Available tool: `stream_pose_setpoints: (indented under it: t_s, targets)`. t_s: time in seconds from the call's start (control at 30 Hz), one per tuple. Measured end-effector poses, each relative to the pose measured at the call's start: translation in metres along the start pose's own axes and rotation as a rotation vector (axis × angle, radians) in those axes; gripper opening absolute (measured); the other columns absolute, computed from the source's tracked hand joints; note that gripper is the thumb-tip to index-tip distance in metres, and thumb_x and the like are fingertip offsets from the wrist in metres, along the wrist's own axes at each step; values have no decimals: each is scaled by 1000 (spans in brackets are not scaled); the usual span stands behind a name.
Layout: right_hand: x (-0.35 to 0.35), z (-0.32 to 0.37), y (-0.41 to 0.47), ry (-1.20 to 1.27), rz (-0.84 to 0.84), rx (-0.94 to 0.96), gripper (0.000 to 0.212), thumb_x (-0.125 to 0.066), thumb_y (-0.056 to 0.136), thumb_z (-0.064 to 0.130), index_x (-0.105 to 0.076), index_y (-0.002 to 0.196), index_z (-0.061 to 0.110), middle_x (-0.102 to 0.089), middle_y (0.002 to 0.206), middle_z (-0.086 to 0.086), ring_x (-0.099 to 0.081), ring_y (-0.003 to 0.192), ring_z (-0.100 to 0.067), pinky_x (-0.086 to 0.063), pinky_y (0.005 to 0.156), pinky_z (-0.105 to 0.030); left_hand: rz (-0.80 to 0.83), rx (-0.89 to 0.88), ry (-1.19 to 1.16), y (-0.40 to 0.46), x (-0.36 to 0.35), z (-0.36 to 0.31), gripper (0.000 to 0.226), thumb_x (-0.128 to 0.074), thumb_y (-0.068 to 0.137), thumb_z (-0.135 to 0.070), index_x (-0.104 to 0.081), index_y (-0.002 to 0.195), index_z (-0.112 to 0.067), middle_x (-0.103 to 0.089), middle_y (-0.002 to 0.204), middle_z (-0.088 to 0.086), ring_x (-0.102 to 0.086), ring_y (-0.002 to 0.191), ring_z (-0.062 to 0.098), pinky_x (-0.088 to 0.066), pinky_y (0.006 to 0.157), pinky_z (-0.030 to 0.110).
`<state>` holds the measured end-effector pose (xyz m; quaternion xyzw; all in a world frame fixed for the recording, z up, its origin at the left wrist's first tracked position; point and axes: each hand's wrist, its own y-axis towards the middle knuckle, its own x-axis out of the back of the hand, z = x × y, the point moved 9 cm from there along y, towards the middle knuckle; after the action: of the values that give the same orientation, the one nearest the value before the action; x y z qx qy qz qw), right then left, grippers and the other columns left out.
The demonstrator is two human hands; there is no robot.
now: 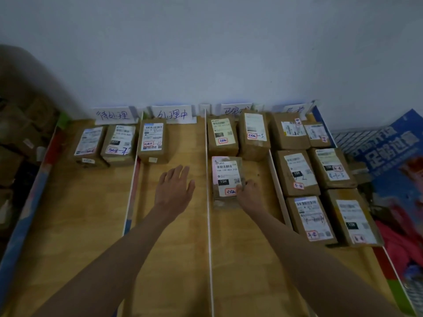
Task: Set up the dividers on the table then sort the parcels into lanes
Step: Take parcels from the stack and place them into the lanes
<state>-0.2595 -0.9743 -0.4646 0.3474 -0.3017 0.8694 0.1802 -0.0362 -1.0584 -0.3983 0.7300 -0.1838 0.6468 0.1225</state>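
Note:
Upright white dividers point(207, 179) split the wooden table point(75, 225) into four lanes, each with a handwritten sign point(113, 115) at the far end. My right hand point(248, 194) grips the near right corner of a brown parcel point(225, 177) lying in the third lane. My left hand point(174, 187) hovers flat with fingers spread over the second lane, holding nothing. Two parcels point(104, 145) lie in the first lane, one parcel point(153, 139) in the second, two more point(238, 133) at the far end of the third. Several labelled parcels point(309, 177) fill the fourth lane.
A blue printed board point(389, 170) leans at the table's right edge. Another coloured board point(29, 202) borders the left side, with dim cardboard boxes point(16, 133) stacked beyond it. A plain white wall point(206, 53) stands behind the signs.

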Motion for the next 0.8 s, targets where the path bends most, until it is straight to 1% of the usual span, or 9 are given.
stream_pose_setpoints:
  t_s: [0.27,0.43,0.57,0.67,0.73,0.8]
  targets:
    - [-15,0,35,-2,17,0,39,-39,104,23,-40,133,-3,-43,132,-21,-47,120,-33,-44,102,-48,32,46,6,6,-20,19,52,-34,102,-42,-39,148,-17,-43,150,5,-38,139,22,-29,115,41]
    - [-25,3,44,8,24,0,40,-39,103,24,-41,133,-3,-44,132,-21,-46,121,-34,-44,102,-50,38,60,24,2,-23,21,53,-31,103,-43,-36,150,-18,-40,152,4,-35,141,20,-27,116,40]
    - [-20,4,39,4,17,-13,42,-41,102,29,-42,134,0,-47,132,-20,-47,120,-33,-46,100,-48,45,60,30,-5,-20,20,54,-30,103,-43,-34,151,-18,-38,153,4,-34,141,20,-26,117,41]
    - [0,16,24,-46,-3,39,43,-40,103,27,-40,137,0,-44,136,-20,-45,123,-36,-41,103,-47,52,66,13,-12,-13,20,54,-30,104,-43,-32,151,-18,-35,155,4,-31,143,21,-23,118,42]
    - [21,31,9,-109,-43,126,40,-38,104,24,-41,135,-1,-43,138,-19,-42,126,-35,-37,105,-46,43,72,14,-18,-3,18,54,-31,103,-43,-33,151,-17,-36,155,5,-32,142,22,-23,117,42]
    - [44,46,-13,-176,-95,226,37,-39,103,22,-44,131,0,-45,135,-18,-43,124,-33,-36,104,-44,29,83,16,-27,11,17,54,-32,103,-42,-34,150,-16,-37,154,6,-33,141,24,-25,117,42]
